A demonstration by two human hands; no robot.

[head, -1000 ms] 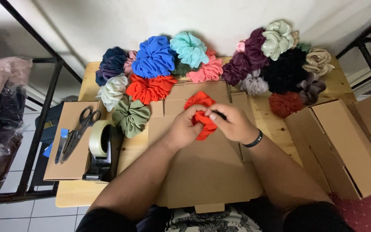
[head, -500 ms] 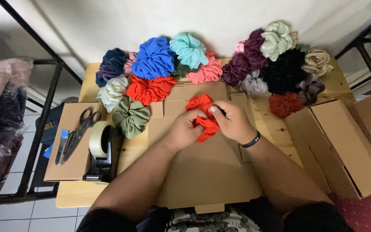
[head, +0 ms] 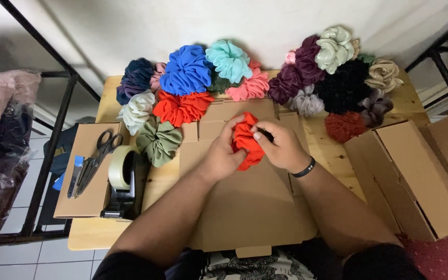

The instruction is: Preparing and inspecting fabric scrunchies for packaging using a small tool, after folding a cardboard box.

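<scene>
Between the earlier frames and this one I noted almost no movement: both hands had stayed on the red scrunchie point(head: 247, 141), with only a slight regrip of the fingers.

Left hand point(head: 223, 153): fingers were curled closed around the left side of the scrunchie, thumb pressed into the cloth. Right hand point(head: 280, 145): fingers were closed over the right side, pinching the fabric; a black wristband point(head: 304, 168) sat on that wrist. The scrunchie was bunched between the two hands, held just above the flat cardboard box point(head: 250, 202) that lay unfolded on the wooden table point(head: 327, 148).

Beyond the hands, a row of scrunchies lay along the far edge of the table, among them a blue one point(head: 186, 70), a teal one point(head: 229, 59), a black one point(head: 344, 85) and an olive one point(head: 159, 141). At the left, scissors point(head: 95, 158) rested on a closed carton point(head: 81, 199), beside a tape dispenser point(head: 123, 179). At the right stood an open cardboard box point(head: 421, 176).
</scene>
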